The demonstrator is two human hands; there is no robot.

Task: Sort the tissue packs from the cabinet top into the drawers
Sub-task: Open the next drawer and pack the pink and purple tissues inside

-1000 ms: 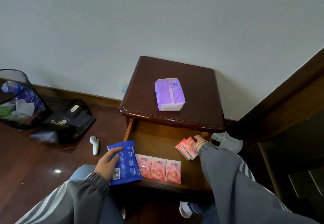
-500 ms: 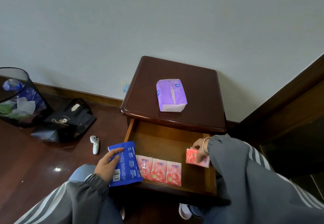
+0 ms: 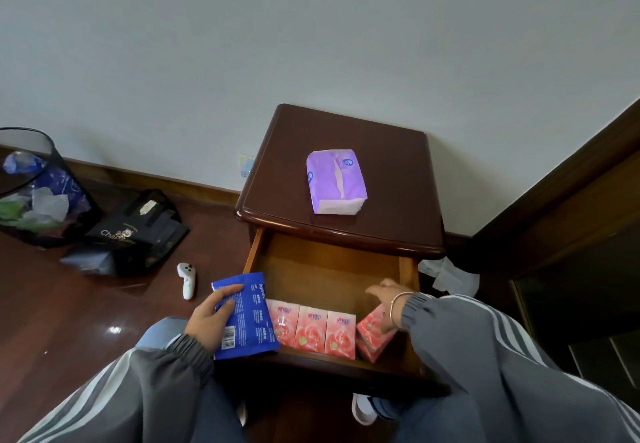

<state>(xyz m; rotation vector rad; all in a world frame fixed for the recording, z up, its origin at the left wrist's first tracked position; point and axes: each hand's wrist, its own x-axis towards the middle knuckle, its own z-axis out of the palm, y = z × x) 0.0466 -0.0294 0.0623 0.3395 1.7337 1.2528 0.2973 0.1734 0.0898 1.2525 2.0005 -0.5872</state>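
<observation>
Filling the drawer (image 3: 329, 269) is the step in hand. The right hand (image 3: 384, 295), fingers loosely spread, hovers above the tilted pink pack (image 3: 372, 337) at the drawer's right front. At its left front corner, the left hand (image 3: 207, 321) pinches the blue pack (image 3: 249, 314), which probably goes in next. The purple pack (image 3: 334, 182) waits behind the drawer.

the right hand (image 3: 386, 298) has come forward from the back right corner of the open wooden drawer (image 3: 322, 269) to its front right. the small pink rose-printed tissue pack (image 3: 372, 337) it carried has come down with it and now leans tilted just beside the right end of the row of three matching pink packs (image 3: 311, 330). the fingers, blurred, now look stretched out rather than pinching.
</observation>
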